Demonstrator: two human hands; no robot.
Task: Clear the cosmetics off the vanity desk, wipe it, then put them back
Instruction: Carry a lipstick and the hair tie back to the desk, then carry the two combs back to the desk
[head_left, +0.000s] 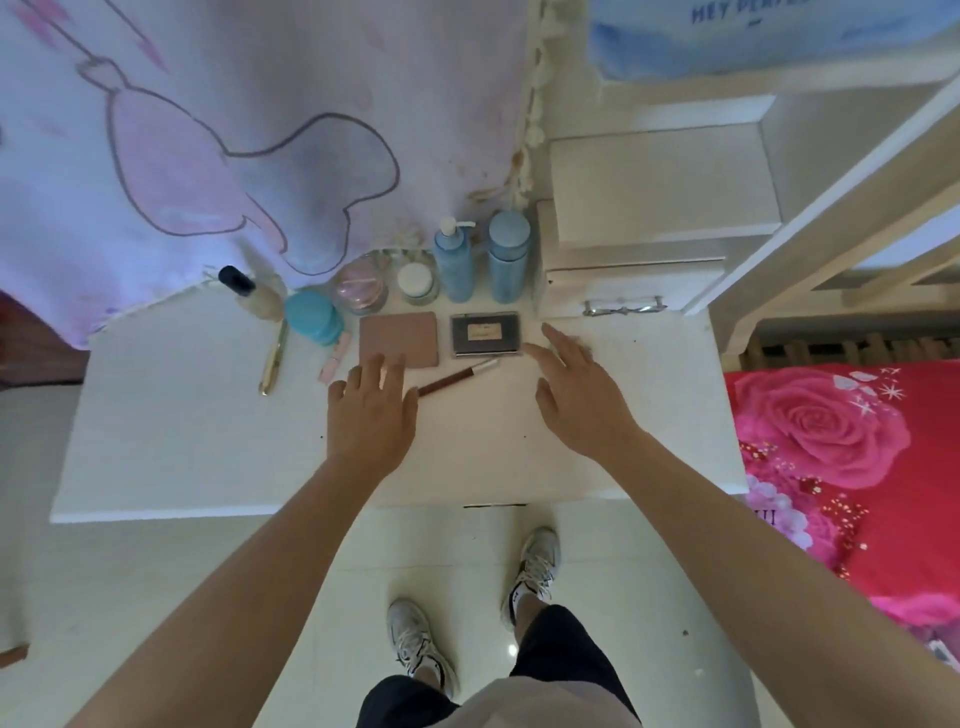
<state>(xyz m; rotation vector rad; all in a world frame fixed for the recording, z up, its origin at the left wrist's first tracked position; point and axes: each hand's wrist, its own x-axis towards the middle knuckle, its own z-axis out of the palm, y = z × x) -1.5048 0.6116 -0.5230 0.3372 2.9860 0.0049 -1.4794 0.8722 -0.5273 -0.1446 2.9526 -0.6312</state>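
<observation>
Cosmetics line the back of the white vanity desk (171, 447): a foundation bottle (254, 293), a teal jar (314, 317), a pink round compact (361, 286), a white jar (415, 283), a blue pump bottle (454, 262) and a blue bottle (509, 260). In front lie a pink palette (399, 339), a black palette (485, 333), a brown pencil (457, 378), a gold pen (274, 358) and a small pink stick (335, 358). My left hand (371, 415) hovers open just below the pink palette. My right hand (579, 387) is open, fingers reaching beside the black palette.
A white drawer box (634, 275) with a silver bow handle stands at the desk's right back. A printed cloth (208, 145) hangs over the back left. A red rose bedspread (841, 457) lies to the right. My feet stand on the pale floor below.
</observation>
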